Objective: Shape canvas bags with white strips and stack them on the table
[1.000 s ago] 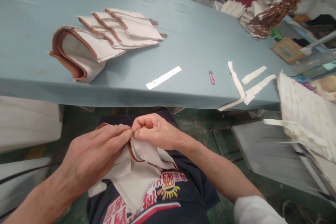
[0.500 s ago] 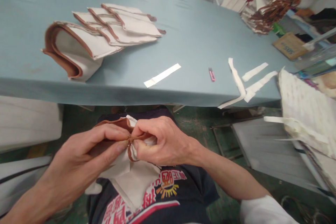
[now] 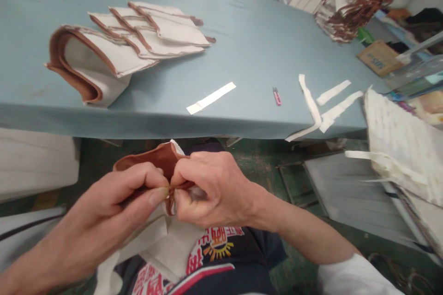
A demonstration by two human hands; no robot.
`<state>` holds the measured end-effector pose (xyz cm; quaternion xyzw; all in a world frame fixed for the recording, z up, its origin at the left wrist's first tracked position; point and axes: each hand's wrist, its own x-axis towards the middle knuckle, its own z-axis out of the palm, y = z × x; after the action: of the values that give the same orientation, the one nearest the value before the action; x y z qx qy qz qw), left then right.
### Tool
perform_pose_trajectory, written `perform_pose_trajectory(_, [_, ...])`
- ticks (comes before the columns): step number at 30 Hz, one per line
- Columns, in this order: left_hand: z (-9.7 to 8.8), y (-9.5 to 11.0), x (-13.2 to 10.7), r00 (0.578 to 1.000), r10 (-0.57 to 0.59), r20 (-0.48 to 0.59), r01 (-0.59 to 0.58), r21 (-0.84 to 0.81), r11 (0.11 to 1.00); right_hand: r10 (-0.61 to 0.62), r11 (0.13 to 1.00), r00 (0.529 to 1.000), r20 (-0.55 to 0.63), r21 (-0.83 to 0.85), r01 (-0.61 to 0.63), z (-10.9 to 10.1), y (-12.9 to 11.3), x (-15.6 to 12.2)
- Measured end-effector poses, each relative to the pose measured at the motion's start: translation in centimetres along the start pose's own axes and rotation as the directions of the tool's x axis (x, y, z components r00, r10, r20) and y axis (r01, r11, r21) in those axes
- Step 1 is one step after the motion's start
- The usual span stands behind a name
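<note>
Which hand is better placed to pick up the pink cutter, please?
Likely the right hand: the pink cutter lies up and right of it, farther from the left hand; both pinch the fabric piece.

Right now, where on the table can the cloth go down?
The left hand and right hand pinch the cloth piece. Biggest bare patch: the table middle, between the folded stack and the pink clipper, behind the white strip. The far left behind the stack is bare too. Crowded: the right corner with loose strips and the far pile.
</note>
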<state>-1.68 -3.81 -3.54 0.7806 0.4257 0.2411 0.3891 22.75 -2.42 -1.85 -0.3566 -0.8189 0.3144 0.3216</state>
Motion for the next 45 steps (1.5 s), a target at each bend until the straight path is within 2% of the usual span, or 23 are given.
perform_pose_trajectory(2, [-0.1,-0.1,0.2,1.000,-0.015,-0.004,0.014,-0.107,0.994,0.014,0.999,1.000,0.000,-0.050,-0.014,0.1,-0.2,0.0])
perform_pose_trajectory(4, [-0.3,-0.2,0.6,1.000,-0.009,0.021,0.012,-0.161,0.987,0.009,0.999,1.000,0.013,-0.032,-0.009,0.0,0.1,-0.1])
perform_pose_trajectory(8, [-0.5,-0.3,1.1,0.998,-0.009,0.061,0.018,-0.149,0.989,-0.016,0.984,0.995,0.102,0.175,-0.002,-1.0,0.9,-0.2])
perform_pose_trajectory(11, [-0.4,-0.1,0.8,1.000,0.019,0.023,-0.016,-0.142,0.990,-0.003,0.936,0.969,0.249,0.341,-0.085,-2.1,1.0,0.2])
perform_pose_trajectory(13, [-0.4,0.3,0.7,0.999,0.050,0.019,-0.047,-0.137,0.989,0.054,0.910,0.942,0.332,0.373,-0.184,-2.5,0.7,0.5])
perform_pose_trajectory(17, [-0.5,1.4,0.8,0.999,-0.027,-0.020,0.025,-0.081,0.996,0.182,0.847,0.889,0.420,0.392,-0.358,-2.3,0.8,0.9])
perform_pose_trajectory(23, [-0.7,2.2,0.7,0.994,-0.111,-0.018,0.110,-0.053,0.993,0.117,0.672,0.865,0.487,0.603,-0.431,-1.4,2.3,1.4])
perform_pose_trajectory(24, [-0.7,2.3,0.6,0.993,-0.115,-0.014,0.114,-0.064,0.991,0.113,0.684,0.864,0.491,0.592,-0.426,-1.3,2.3,1.4])
perform_pose_trajectory(26, [-0.7,2.3,0.5,0.993,-0.118,-0.002,0.118,-0.077,0.990,0.096,0.798,0.887,0.452,0.497,-0.340,-1.1,2.1,1.2])
perform_pose_trajectory(28, [-0.7,2.3,0.4,0.992,-0.125,0.021,0.126,-0.066,0.990,0.070,0.953,0.938,0.339,0.257,-0.163,-0.7,1.7,0.9])
perform_pose_trajectory(29, [-0.7,2.2,0.5,0.991,-0.127,0.032,0.129,-0.057,0.990,0.039,0.993,0.962,0.269,0.098,-0.068,-0.5,1.5,0.8])
perform_pose_trajectory(31, [-0.8,1.8,0.8,0.994,-0.103,0.044,0.105,-0.050,0.993,-0.035,0.981,0.986,0.162,-0.185,0.065,0.2,1.3,0.4])
perform_pose_trajectory(34, [-1.0,1.0,1.7,1.000,-0.004,0.024,0.006,-0.081,0.997,-0.091,0.922,0.989,0.116,-0.366,0.128,1.0,1.7,0.2])
perform_pose_trajectory(36, [-1.2,0.5,2.3,1.000,0.019,0.018,-0.017,-0.099,0.995,-0.076,0.934,0.992,0.105,-0.341,0.107,1.0,2.4,0.2])
perform_pose_trajectory(39, [-1.2,-0.2,2.3,1.000,-0.014,0.026,0.017,-0.120,0.993,-0.049,0.989,0.987,0.153,-0.127,0.069,0.2,3.3,0.1])
perform_pose_trajectory(41, [-1.2,-0.7,1.9,0.999,-0.021,0.024,0.024,-0.125,0.992,-0.071,0.997,0.980,0.188,0.005,0.072,-0.4,3.6,-0.1])
perform_pose_trajectory(45, [-1.4,-1.2,1.3,0.998,-0.029,0.063,0.036,-0.119,0.992,-0.118,0.993,0.974,0.193,0.053,0.110,-1.2,3.5,-0.5])
